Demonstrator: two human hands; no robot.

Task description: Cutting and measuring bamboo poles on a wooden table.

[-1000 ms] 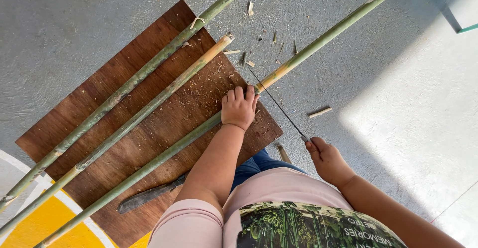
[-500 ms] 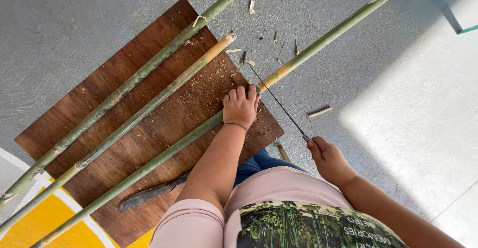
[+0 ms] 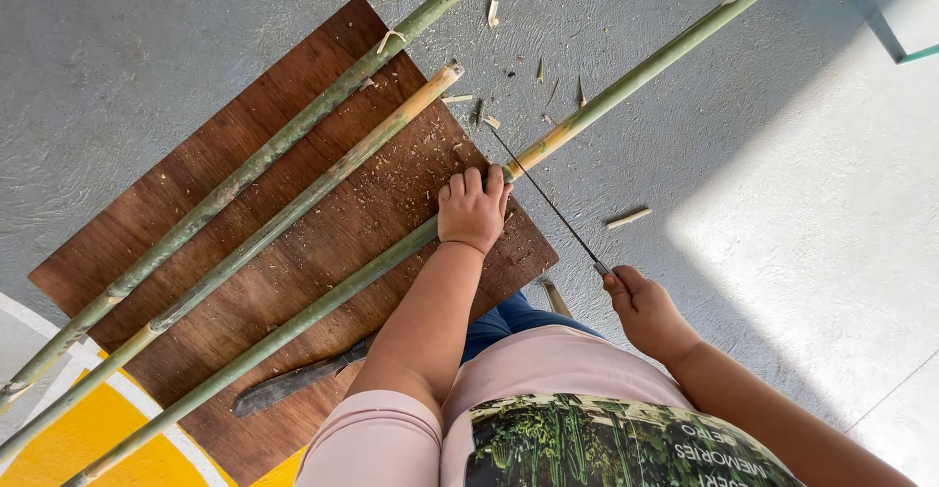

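Bamboo pole (image 3: 626, 86) runs from seven o'clock to one o'clock across a brown wooden board (image 3: 196, 243). Left hand (image 3: 471, 208), palm down on an outstretched arm, clamps the pole at the board's edge. Right hand (image 3: 641, 306) is fisted around a thin saw (image 3: 548, 199), whose blade meets the pole just beside the left fingers.

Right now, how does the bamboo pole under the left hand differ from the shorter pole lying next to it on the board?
The held pole is pinned by the left hand with the saw blade across it; the shorter pole lies untouched. The held pole runs on far past the board; the shorter pole ends in a cut tip at the board's edge. Both are green bamboo, lying parallel.
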